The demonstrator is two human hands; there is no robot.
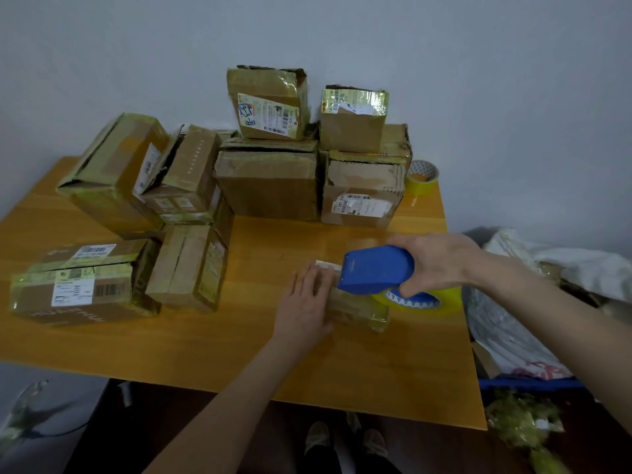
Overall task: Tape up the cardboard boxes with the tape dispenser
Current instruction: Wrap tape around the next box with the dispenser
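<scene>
Left hand (pixel 306 299) lies flat on the small box (pixel 355 307), centre-right of frame, pinning it steady. Right hand (pixel 434 265) grips the blue tape dispenser (pixel 376 270) over the box, apparently to lay tape.

Single head-worn wide-angle view. Looks forward and steeply down over bench (pixel 376 364) from above its near edge. Forearms enter from bottom; left hand (pixel 304 302), right hand (pixel 434 265) with tape dispenser (pixel 376 271) nearest lens, just below frame centre. Stacked boxes (pixel 270 186) farther off; wall (pixel 478 63) behind fills top third. Shoes (pixel 318 439), floor (pixel 78 378) along bottom edge
</scene>
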